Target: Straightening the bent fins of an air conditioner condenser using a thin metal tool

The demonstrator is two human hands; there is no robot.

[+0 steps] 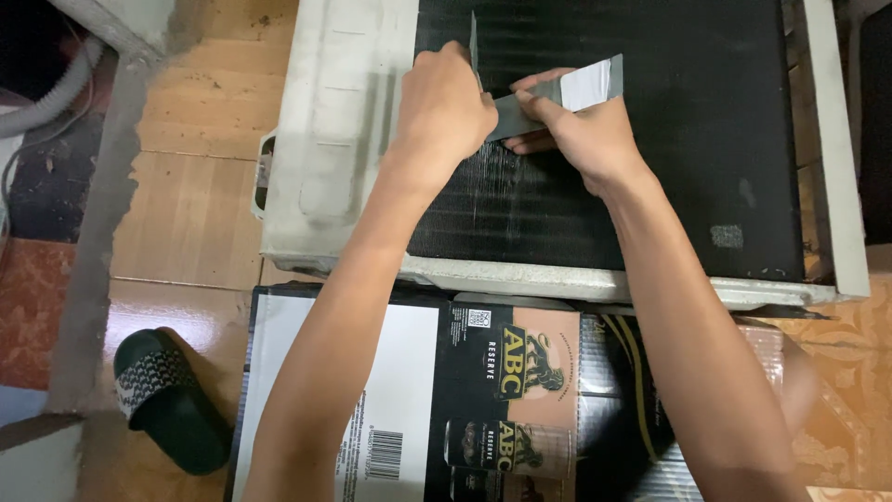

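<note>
A white air-conditioner unit (339, 139) lies flat with its black finned coil (688, 130) facing up. My left hand (446, 107) is closed around a thin upright metal blade (473, 46) standing on the fins. My right hand (581, 130) presses a flat grey metal scraper (576, 91) against the fins just right of the left hand. Pale scratch marks (478, 181) show on the fins below both hands.
A flattened black and white cardboard box (400, 390) lies under the unit's near edge. A black slipper (158, 395) rests on the tan tiled floor (200, 214) at lower left. A grey hose (56, 88) curls at upper left.
</note>
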